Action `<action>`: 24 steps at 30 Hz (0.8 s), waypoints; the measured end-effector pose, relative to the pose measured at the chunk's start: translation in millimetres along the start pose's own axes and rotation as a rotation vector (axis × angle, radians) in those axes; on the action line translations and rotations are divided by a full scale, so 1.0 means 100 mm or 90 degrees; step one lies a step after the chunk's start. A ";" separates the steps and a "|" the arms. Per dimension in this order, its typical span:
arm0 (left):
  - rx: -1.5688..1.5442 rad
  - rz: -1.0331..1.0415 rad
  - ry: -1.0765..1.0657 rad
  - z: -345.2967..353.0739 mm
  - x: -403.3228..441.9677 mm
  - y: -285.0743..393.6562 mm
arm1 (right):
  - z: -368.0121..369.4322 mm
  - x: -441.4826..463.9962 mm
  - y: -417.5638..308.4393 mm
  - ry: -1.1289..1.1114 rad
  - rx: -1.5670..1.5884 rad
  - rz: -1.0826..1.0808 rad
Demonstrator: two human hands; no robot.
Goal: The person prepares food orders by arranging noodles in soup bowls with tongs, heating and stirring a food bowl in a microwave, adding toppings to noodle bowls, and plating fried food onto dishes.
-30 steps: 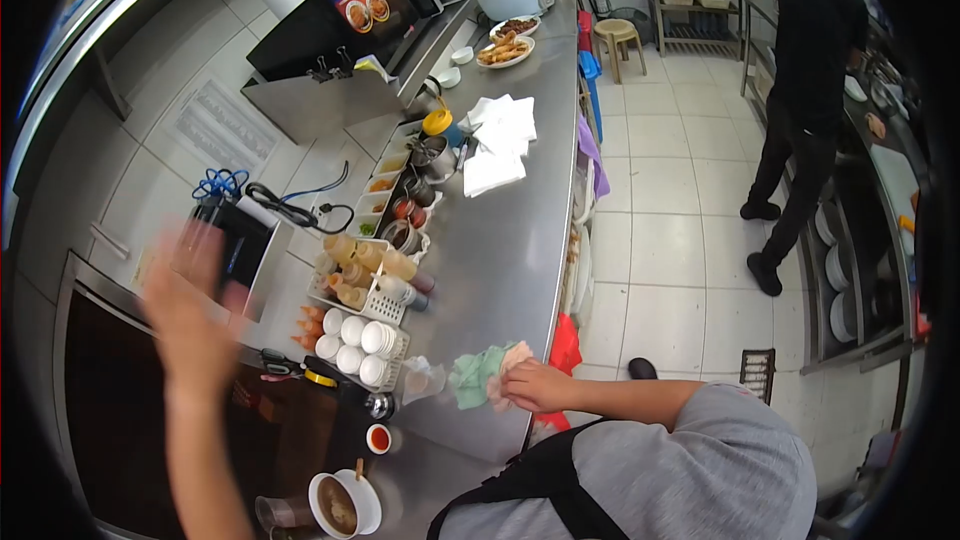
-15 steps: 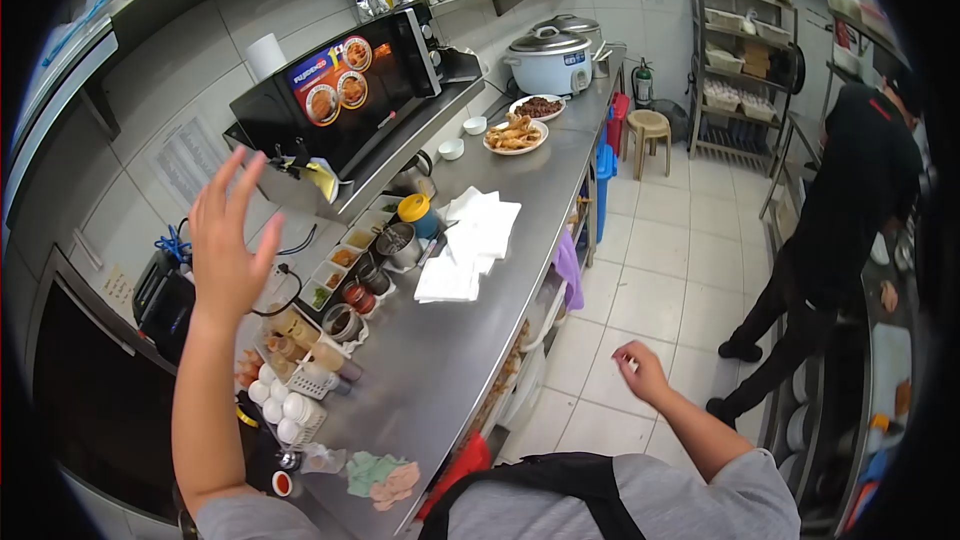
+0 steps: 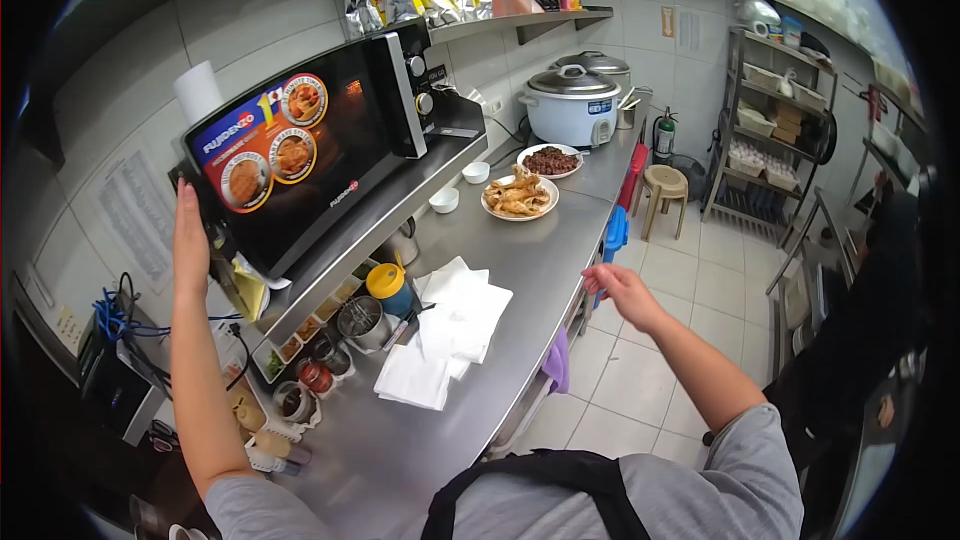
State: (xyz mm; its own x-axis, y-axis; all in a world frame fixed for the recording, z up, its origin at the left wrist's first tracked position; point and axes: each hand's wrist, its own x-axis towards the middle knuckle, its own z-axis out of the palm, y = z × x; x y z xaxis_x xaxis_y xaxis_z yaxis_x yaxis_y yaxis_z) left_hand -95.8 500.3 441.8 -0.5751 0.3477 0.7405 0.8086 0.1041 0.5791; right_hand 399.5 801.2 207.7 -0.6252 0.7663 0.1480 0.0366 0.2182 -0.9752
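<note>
My left hand [image 3: 190, 235] is raised at the left edge of the black microwave oven [image 3: 330, 130], fingers stretched out and holding nothing; whether it touches the oven I cannot tell. Over the counter's front edge hovers my right hand [image 3: 622, 292], its fingers loosely bent with no object visible in them. White paper sheets [image 3: 455, 325] lie spread on the steel counter [image 3: 400, 450]. Farther back are a plate of fried chicken [image 3: 520, 198] and a plate of dark meat pieces [image 3: 550, 161].
A blue rice cooker [image 3: 570, 110] stands at the counter's far end. Sauce jars [image 3: 314, 375] and a yellow-lidded container [image 3: 388, 285] line the wall side. A stool [image 3: 664, 195] and a rack [image 3: 770, 130] stand beyond. A person in dark clothes [image 3: 850, 330] is at right.
My view has moved closer to the microwave. My left hand has come from spread fingers in the air to the oven's left edge. My right hand has risen toward the counter edge.
</note>
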 end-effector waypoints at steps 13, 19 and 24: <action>0.384 -0.077 0.072 -0.03 -0.14 0.15 | 0.34 3.32 -1.68 -0.130 0.096 -0.328; 0.052 -0.162 0.184 0.29 -0.08 0.63 | 0.98 4.37 -2.13 -0.185 0.159 -0.382; -0.106 -0.225 0.195 0.51 -0.05 0.91 | 1.15 4.48 -2.35 -0.388 0.373 -0.211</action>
State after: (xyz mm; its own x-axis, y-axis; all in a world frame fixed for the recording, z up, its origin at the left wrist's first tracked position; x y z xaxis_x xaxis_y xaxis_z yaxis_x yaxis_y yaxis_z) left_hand -12.9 555.3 474.0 -0.8408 0.0257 0.5407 0.5410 0.0070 0.8410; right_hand 21.3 1023.6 483.9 -0.8429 0.2307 0.4862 -0.5174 -0.0994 -0.8499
